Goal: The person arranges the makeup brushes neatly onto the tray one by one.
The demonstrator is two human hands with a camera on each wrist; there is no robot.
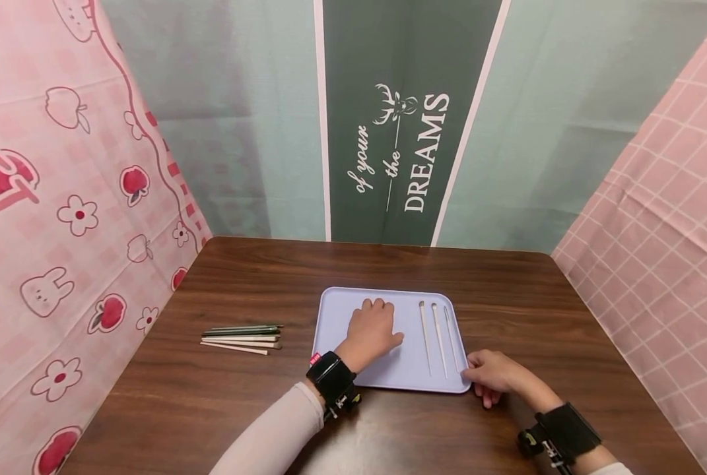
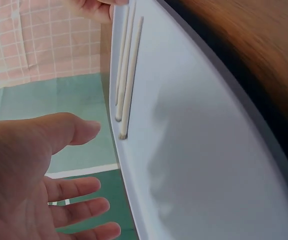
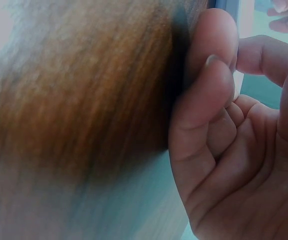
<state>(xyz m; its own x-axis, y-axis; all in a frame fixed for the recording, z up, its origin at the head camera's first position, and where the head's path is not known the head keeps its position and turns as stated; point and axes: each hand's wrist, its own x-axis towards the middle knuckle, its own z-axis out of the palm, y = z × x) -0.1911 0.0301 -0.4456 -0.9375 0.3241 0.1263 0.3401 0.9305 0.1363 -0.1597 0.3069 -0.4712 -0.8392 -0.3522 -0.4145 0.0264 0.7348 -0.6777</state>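
A pale lilac tray (image 1: 409, 379) lies on the wooden table, with three slender cream-handled brushes (image 1: 439, 340) side by side near its right edge. Over the tray's middle is my left hand (image 1: 370, 335), its fingers spread and holding nothing. In the left wrist view that hand (image 2: 29, 165) is beside the brushes (image 2: 130, 80), apart from them, and a shadow falls on the tray floor. My right hand (image 1: 496, 375) pinches the tray's front right corner between thumb and curled fingers. The right wrist view shows its fingertips (image 3: 214, 45) close against the rim.
On the table (image 1: 240, 389) left of the tray lies a group of several brushes, some dark green (image 1: 240, 331), some cream (image 1: 234, 348). Hanging cloths border the table: pink patterned (image 1: 80, 277) at left, green (image 1: 258, 165) behind, pink checked (image 1: 656, 231) at right.
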